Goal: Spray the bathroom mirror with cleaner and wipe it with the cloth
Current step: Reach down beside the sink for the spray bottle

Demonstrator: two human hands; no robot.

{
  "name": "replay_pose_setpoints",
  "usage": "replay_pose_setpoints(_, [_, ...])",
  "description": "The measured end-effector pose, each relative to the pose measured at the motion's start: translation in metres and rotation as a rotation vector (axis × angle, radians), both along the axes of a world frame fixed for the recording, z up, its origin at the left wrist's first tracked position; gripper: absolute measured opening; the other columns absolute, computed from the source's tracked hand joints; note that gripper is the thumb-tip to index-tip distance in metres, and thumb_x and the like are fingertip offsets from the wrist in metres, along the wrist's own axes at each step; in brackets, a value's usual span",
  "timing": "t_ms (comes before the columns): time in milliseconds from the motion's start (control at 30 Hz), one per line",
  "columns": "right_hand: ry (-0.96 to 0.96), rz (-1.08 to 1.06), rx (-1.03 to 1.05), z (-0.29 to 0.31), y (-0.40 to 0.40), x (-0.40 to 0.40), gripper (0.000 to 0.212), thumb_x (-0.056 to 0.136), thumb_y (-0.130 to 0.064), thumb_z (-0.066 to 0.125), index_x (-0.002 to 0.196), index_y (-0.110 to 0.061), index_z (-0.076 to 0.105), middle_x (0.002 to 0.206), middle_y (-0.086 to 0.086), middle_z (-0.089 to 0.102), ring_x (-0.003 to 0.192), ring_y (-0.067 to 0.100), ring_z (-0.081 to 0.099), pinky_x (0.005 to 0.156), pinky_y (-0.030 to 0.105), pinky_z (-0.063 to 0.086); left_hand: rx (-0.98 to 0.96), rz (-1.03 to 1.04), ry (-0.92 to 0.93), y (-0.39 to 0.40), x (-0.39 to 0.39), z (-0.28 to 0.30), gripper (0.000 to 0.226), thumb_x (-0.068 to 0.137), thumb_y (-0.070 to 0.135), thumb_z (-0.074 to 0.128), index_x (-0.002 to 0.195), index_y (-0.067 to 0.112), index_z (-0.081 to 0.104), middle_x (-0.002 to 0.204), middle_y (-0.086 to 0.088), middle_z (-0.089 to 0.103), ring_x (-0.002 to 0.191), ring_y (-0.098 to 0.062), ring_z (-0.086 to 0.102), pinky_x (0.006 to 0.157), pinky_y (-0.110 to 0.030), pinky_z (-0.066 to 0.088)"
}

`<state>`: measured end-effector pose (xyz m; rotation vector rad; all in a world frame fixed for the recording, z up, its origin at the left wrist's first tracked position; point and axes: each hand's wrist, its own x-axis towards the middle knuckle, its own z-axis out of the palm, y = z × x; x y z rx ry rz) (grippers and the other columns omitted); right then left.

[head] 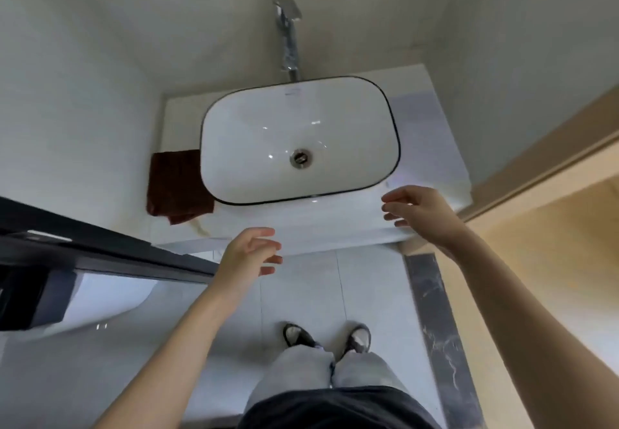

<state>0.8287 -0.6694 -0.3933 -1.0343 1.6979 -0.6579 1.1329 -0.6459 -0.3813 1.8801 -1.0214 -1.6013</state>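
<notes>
**Both hands empty at the front edge of the vanity, cloth lying at its left edge**

The fingers [390,198] of the right hand [420,209] are spread and slightly curled, gripping nothing; they hang over the front right corner of the white countertop [335,224], just in front of the sink's rim. The fingers of the left hand [246,252] are likewise loose and parted, holding nothing, and sit at the countertop's front edge, a little left of its middle. The two hands are apart, palms turned roughly toward each other, with bare forearms reaching in from the bottom of the view.

The cloth [177,185], dark brown and folded, lies on the countertop's left edge, touching the left side of the sink [361,120], with one corner drooping over the front left corner. It is well to the left of the left hand and is not touched by either hand.

The sink is a white rounded-rectangle basin with a thin black rim and a metal drain [300,158] in its bowl; it fills most of the countertop. A chrome tap [288,33] rises from the back edge behind it, against a pale wall. No mirror surface or spray bottle can be made out.

Below the hands, the person's feet in dark sandals [298,335] stand on pale floor tiles [301,294].
</notes>
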Motion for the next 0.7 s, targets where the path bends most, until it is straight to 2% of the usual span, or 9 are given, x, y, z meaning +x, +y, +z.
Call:
replay_pose_setpoints(100, [-0.082,-0.154,0.075,-0.033,0.039,-0.022,0.014,0.093,-0.004,0.062,0.105,-0.005,0.07,0.105,0.02,0.074,0.09,0.028,0.073,0.09,0.045,0.057,0.049,-0.073,-0.032,0.015,-0.022,-0.024,0.031,0.093,0.004,0.055,0.123,0.01,0.055,0.11,-0.015,0.067,0.08,-0.027,0.069,0.078,-0.041,0.055])
replay_pose_setpoints(200, [-0.128,-0.246,0.104,-0.072,0.073,-0.024,0.017,0.093,-0.005,0.061,0.108,-0.001,0.07,0.096,0.014,0.074,0.087,0.027,0.072,0.082,0.039,0.058,0.066,-0.183,-0.091,0.023,-0.039,-0.047,0.033,0.092,0.007,0.056,0.125,0.014,0.053,0.111,-0.013,0.067,0.082,-0.026,0.071,0.077,-0.038,0.057])
replay_pose_setpoints(367, [-0.225,-0.363,0.171,-0.116,0.103,-0.008,0.022,0.091,-0.007,0.061,0.11,0.001,0.069,0.102,0.017,0.073,0.088,0.026,0.073,0.083,0.042,0.059,0.147,-0.394,-0.19,0.027,-0.058,-0.072,0.025,0.092,0.007,0.055,0.115,0.019,0.056,0.112,-0.013,0.066,0.085,-0.027,0.071,0.073,-0.036,0.056])
replay_pose_setpoints(467, [-0.287,-0.466,0.2,-0.141,0.106,0.001,0.023,0.091,-0.005,0.06,0.111,0.003,0.068,0.104,0.017,0.072,0.085,0.023,0.071,0.085,0.042,0.058,0.158,-0.547,-0.241,0.01,-0.062,-0.085,0.023,0.092,0.005,0.055,0.107,0.022,0.058,0.114,-0.016,0.066,0.082,-0.026,0.071,0.075,-0.039,0.056])
replay_pose_setpoints(533, [-0.314,-0.563,0.208,-0.162,0.108,0.007,0.023,0.09,-0.007,0.06,0.111,0.001,0.068,0.102,0.016,0.073,0.091,0.025,0.073,0.085,0.043,0.058,0.167,-0.651,-0.302,-0.007,-0.066,-0.099,0.024,0.093,0.002,0.052,0.109,0.018,0.058,0.113,-0.016,0.065,0.083,-0.027,0.069,0.077,-0.04,0.055])
replay_pose_setpoints(600, [-0.34,-0.674,0.202,-0.19,0.112,0.016,0.019,0.09,-0.007,0.06,0.106,-0.001,0.069,0.099,0.014,0.073,0.089,0.025,0.073,0.083,0.041,0.058,0.16,-0.749,-0.347,-0.023,-0.071,-0.121,0.028,0.093,-0.002,0.048,0.113,0.015,0.058,0.111,-0.015,0.064,0.082,-0.027,0.069,0.078,-0.041,0.055])
replay_pose_setpoints(700, [-0.367,-0.777,0.206,-0.243,0.117,0.039,0.013,0.089,-0.008,0.06,0.1,-0.009,0.069,0.093,0.009,0.072,0.084,0.023,0.073,0.077,0.037,0.057,0.113,-0.882,-0.392,-0.045,-0.077,-0.169,0.029,0.091,-0.003,0.047,0.108,0.017,0.059,0.109,-0.013,0.065,0.077,-0.024,0.07,0.071,-0.035,0.054])
